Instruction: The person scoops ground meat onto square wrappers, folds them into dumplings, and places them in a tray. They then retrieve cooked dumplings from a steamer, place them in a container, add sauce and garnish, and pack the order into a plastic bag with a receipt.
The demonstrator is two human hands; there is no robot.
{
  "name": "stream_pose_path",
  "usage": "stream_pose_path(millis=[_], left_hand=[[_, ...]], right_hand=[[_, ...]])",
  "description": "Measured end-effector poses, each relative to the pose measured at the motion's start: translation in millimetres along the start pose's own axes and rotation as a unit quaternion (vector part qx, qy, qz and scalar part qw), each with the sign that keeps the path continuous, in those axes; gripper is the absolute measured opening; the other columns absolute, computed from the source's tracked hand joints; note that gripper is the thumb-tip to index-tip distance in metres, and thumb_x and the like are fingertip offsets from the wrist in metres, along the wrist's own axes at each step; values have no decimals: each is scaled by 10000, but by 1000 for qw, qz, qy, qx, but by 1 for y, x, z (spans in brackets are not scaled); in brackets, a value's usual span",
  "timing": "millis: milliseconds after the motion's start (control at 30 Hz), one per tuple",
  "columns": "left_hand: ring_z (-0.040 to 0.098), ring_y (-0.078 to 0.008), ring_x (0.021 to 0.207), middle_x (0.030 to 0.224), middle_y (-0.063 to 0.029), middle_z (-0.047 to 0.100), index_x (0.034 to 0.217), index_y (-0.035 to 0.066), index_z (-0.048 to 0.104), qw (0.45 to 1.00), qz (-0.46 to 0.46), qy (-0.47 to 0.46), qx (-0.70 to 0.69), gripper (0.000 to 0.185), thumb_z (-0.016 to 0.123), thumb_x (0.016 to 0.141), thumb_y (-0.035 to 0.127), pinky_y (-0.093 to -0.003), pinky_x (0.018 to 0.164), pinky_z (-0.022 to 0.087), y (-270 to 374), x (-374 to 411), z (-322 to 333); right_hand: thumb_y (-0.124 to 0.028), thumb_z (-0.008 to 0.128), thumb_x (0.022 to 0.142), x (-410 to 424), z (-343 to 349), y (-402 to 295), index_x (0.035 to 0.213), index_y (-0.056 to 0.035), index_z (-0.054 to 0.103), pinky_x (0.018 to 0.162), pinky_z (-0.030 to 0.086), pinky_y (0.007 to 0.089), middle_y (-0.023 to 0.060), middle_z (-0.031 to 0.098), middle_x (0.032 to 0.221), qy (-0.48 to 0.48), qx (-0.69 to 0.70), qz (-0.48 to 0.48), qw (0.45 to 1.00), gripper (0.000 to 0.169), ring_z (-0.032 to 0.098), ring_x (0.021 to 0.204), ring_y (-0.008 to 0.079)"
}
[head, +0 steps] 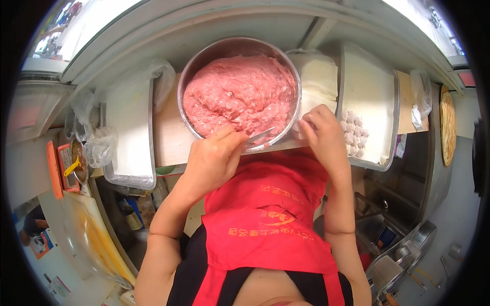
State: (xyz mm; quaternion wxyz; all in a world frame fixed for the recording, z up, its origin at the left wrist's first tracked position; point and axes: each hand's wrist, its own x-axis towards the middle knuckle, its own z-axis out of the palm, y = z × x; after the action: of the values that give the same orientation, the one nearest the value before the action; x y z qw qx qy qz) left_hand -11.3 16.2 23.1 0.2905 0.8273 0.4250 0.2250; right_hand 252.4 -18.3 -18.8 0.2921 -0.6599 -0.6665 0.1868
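Observation:
A large round metal bowl [182,82] heaped with pink minced meat filling [241,91] stands before me on the worktop. My left hand [214,158] is at the bowl's near rim, its fingers closed around a thin flat spatula [262,134]. That blade points right, over the near edge of the meat. At the bowl's lower right, my right hand [324,128] pinches a thin pale dough wrapper [298,130], largely hidden by the fingers. Just beyond it lies a stack of square dough wrappers [317,74], partly covered by clear plastic.
Rows of small filled wontons [355,134] sit in the near left corner of the right-hand metal tray [396,114]. Another metal tray [152,126] lies left of the bowl, beside crumpled plastic bags [100,147]. Farther left are an orange grater [68,168] and a bowl with a yellow-handled utensil [72,167].

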Motion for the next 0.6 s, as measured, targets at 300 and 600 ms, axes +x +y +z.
stream_pose_path(millis=[300, 600], left_hand=[[626, -280, 698, 790, -136, 620, 965, -15, 676, 999, -34, -28, -23, 144, 635, 830, -44, -333, 621, 479, -7, -13, -17], [621, -238, 737, 877, -109, 645, 982, -11, 686, 987, 52, 85, -122, 154, 625, 848, -55, -293, 630, 487, -3, -7, 12]], right_hand=[[-319, 371, 1059, -18, -8, 28, 1329, 36, 477, 1092, 367, 423, 179, 494, 1445, 156, 682, 151, 698, 458, 499, 1272, 321], [-281, 387, 1061, -43, 28, -34, 1394, -8, 437, 1090, 420, 469, 144, 546, 1372, 139, 820, 299, 469, 434, 534, 1263, 302]])
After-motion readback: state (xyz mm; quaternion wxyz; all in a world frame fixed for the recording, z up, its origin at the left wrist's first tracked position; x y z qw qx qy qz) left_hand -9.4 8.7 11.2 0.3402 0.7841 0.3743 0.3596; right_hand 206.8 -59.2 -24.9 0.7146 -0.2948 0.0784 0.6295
